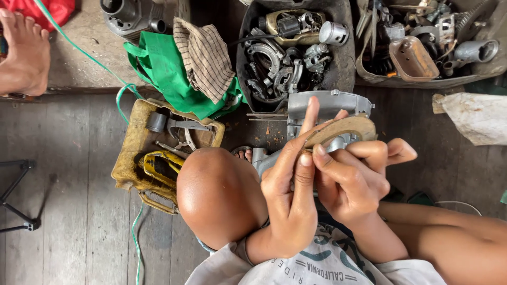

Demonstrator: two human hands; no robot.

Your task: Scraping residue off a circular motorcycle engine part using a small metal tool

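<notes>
thin tan curved gasket, edge-on; held up before grey metal casing

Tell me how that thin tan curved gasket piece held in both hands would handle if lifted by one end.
The thin tan curved gasket looks flat and sheet-like, so it would probably flex or droop rather than stay stiff. It seems light for its size: the left hand and right hand pinch it with fingertips only. Its narrow band could tear or crease if bent hard.
</notes>
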